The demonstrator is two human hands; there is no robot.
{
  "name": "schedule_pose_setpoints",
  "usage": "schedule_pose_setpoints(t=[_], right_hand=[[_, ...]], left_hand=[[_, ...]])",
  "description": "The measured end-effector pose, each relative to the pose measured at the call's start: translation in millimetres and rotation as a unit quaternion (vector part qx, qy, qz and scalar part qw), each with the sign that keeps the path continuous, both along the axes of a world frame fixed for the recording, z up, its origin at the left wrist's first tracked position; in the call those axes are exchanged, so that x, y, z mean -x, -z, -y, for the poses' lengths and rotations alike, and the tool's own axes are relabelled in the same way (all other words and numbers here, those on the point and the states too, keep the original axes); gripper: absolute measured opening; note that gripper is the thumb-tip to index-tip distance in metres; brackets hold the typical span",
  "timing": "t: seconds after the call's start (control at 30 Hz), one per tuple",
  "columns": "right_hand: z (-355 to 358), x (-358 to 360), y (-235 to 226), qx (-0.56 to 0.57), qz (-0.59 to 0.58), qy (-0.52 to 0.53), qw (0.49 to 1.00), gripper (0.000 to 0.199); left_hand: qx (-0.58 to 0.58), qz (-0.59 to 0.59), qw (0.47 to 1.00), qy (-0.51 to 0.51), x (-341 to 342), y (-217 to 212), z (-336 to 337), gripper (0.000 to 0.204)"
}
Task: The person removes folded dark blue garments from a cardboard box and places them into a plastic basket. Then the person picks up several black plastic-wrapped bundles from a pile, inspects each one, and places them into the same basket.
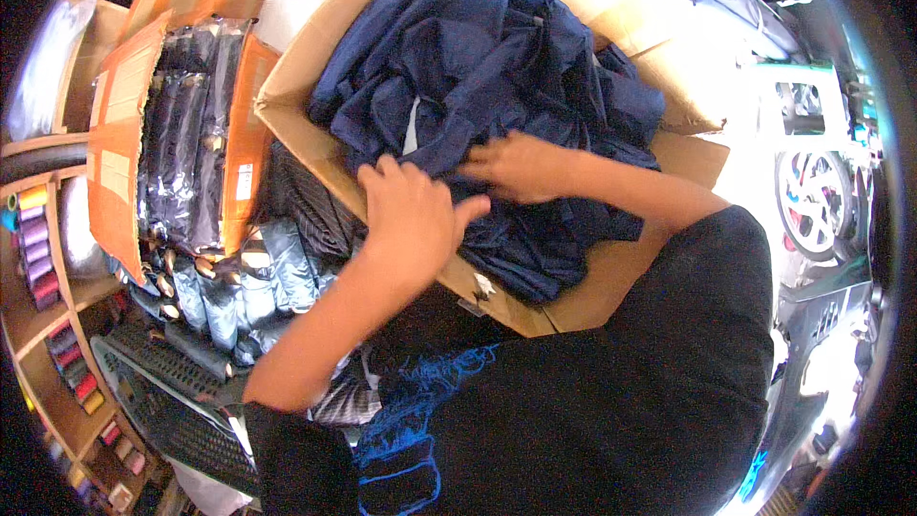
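A heap of crumpled navy blue cloth (pixel 535 67) fills an open cardboard box (pixel 573 311) in front of me. My left hand (pixel 411 210) rests over the near left edge of the heap, its fingers apart and the thumb stretched to the right. Further right, my right hand (pixel 523 168) presses into the middle of the cloth, with bent fingers gripping a fold. The fingertips of this hand are partly sunk in the fabric. A small white patch (pixel 412 126) shows among the folds just beyond my left hand.
To the left stands an opened carton (pixel 117 167) of dark plastic-wrapped rolls (pixel 186 134). Below it are light blue-grey wrapped bundles (pixel 248 287) and a dark plastic crate (pixel 158 387). Shelves at far left hold coloured thread spools (pixel 36 253). A wheel (pixel 814 203) is at far right.
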State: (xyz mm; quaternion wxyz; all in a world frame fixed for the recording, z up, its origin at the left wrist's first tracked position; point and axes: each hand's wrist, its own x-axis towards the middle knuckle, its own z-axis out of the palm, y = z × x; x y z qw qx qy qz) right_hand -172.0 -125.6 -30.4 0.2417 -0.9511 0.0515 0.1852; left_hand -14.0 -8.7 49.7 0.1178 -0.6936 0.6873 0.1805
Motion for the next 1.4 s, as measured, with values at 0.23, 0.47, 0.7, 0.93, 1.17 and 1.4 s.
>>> schedule_pose_setpoints(t=[0.23, 0.47, 0.7, 0.93, 1.17, 1.4], right_hand=[[-27, 1, -36, -0.017, -0.27, 0.001, 0.963, 0.077], [-2, 9, -29, 0.133, -0.391, -0.002, 0.911, 0.031], [-9, 24, 58, 0.156, 0.023, 0.063, 0.986, 0.032], [37, 17, 26, 0.102, 0.066, 0.045, 0.992, 0.008], [70, -10, -105, -0.183, 0.207, 0.308, 0.91, 0.01], [43, -17, -116, -0.445, 0.293, 0.328, 0.78, 0.012]], left_hand=[[-0.119, 0.21, 0.948, 0.209, 17, 12, 45, 0.04], [-0.169, 0.056, 0.964, 0.195, 3, 28, 25, 0.025], [-0.181, 0.068, 0.964, 0.185, 6, 22, 20, 0.036], [-0.157, 0.055, 0.97, 0.176, 5, 23, 19, 0.032], [0.034, -0.225, 0.969, -0.093, -5, 21, 29, 0.084], [0.446, -0.445, 0.767, -0.119, -30, -4, 48, 0.057]])
